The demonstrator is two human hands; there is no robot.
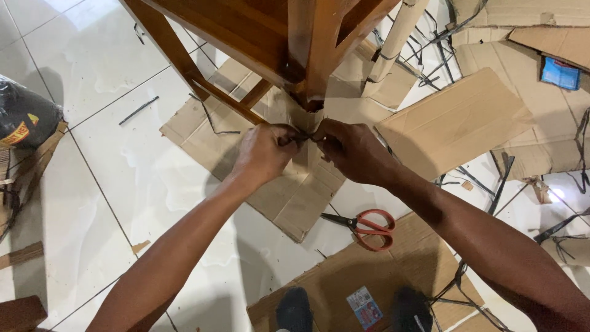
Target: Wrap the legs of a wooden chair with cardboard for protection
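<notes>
Floor: white tiles (110, 184), cardboard scraps (455, 123).
Left hand (264, 154): pinched shut on dark strap (304, 138).
Right hand (350, 150): likewise.
Strap: thin, limp, probably slippery; gripped beside wooden leg (316, 55).

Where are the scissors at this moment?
The scissors with red handles lie on the white floor in the head view, below the right hand, between two cardboard sheets and just ahead of the person's feet.

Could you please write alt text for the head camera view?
Both hands, left hand and right hand, meet at a dark strap just below a wooden furniture leg. Flattened cardboard and red-handled scissors lie on the white tiled floor.
</notes>
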